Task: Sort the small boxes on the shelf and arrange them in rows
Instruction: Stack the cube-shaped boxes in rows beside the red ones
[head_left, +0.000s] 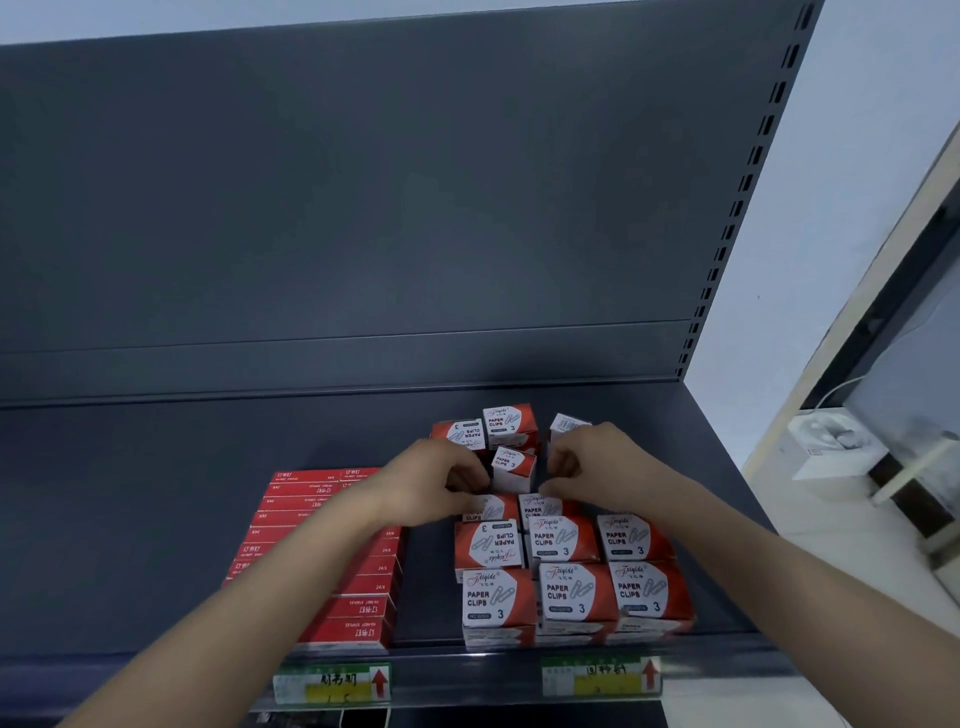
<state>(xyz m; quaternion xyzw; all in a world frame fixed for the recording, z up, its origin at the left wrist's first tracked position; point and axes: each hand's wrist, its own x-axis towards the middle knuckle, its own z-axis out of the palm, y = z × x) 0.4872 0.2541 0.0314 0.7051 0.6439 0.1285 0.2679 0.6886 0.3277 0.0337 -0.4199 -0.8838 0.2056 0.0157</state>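
Inspected from above: dark shelf (156, 519) under a plain back panel (363, 208).

Stacked at front left, neat and squared: red staple boxes (363, 587), partly hidden by the left forearm (270, 587). Judged done.

Set at front right, apart from the staples: clip boxes (649, 590) in rows.
- Front row (576, 592): three boxes, complete, flush to the edge.
- Second row (563, 538): three boxes, complete, though with the left one turned the other way round.
- Third row (545, 506): begun only, with two boxes visible under the hands and no third at the right end.

Lying behind the rows, not yet sorted: loose boxes (509, 423), three of them near the back panel, plus one tilted box (513, 467) between the two hands.

Left hand (431, 483): curled, thumb lying over the left box of the third row.
Right hand (587, 462): curled likewise, thumb tip at the neighbouring box.
Cannot tell whether either pinches its box or merely nudges it into line.

Clipped to the shelf lip: two labels (332, 686), one below each group.

Estimated well past halfway. Remaining: fill out the third row, bring in the four unsorted boxes, correct the reversed one.
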